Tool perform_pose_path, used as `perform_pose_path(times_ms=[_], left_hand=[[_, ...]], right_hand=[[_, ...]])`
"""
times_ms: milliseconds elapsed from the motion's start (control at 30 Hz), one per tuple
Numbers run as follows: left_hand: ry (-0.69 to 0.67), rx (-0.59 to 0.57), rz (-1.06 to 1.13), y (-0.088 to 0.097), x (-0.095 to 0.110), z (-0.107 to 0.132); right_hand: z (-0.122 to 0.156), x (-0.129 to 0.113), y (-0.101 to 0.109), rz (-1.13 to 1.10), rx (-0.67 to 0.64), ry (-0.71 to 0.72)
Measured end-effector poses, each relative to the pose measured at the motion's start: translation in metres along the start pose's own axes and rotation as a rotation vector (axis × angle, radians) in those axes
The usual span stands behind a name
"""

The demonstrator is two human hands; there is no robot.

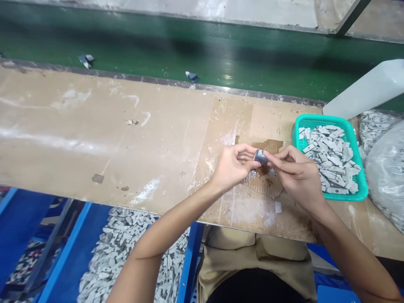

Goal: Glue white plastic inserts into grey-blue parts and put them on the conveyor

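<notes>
Grip: we see the left hand (233, 166) and right hand (295, 176) together, their fingertips clamped on a small blue-grey part (260, 157), held up over the bench, probably so that both hands can turn it freely.

Belt: a green belt (189, 46) runs behind the bench, with two small blue-and-white pieces (86, 60) (192, 76) lying well apart on it; we take it to sit there for passing work along.

Heap: grey pieces (120, 248) lie piled below the bench at the left, beside blue framing (66, 248).

Bench: a scuffed, stained board (94, 143) lies under the hands, with a cardboard scrap (271, 146) beneath them, perhaps as padding.

Tray: a teal tray (356, 168) full of grey pieces (331, 160) sits just beside the right hand, within easy reach.

Bag: a clear bag (386, 168) of similar pieces lies at the far right.

Writing: we can read no brand, label or writing.
</notes>
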State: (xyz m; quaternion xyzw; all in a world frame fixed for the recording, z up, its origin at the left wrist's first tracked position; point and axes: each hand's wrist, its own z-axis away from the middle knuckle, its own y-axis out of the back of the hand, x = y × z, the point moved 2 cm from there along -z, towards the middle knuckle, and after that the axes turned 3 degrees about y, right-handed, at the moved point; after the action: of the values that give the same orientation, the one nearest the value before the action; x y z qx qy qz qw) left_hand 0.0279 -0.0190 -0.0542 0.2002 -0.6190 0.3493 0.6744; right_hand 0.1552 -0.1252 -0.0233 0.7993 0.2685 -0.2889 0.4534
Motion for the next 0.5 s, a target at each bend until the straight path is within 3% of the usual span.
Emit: perform_pose_path(times_ms=[133,233,367,500], left_hand=[[0.019,-0.064,0.053,-0.001,0.004,-0.002],[0.135,-0.135,0.284,0.003,0.008,-0.005],[0.243,-0.017,0.498,0.02,0.011,-0.011],[0.247,0.086,0.568,0.03,0.008,-0.014]], right_hand=[[-0.002,0.003,0.004,-0.013,-0.017,-0.079],[-0.001,0.002,0.019,0.022,0.12,-0.119],[0.004,0.005,0.039,0.034,0.327,-0.224],[0.009,0.012,0.049,0.013,0.414,-0.333]])
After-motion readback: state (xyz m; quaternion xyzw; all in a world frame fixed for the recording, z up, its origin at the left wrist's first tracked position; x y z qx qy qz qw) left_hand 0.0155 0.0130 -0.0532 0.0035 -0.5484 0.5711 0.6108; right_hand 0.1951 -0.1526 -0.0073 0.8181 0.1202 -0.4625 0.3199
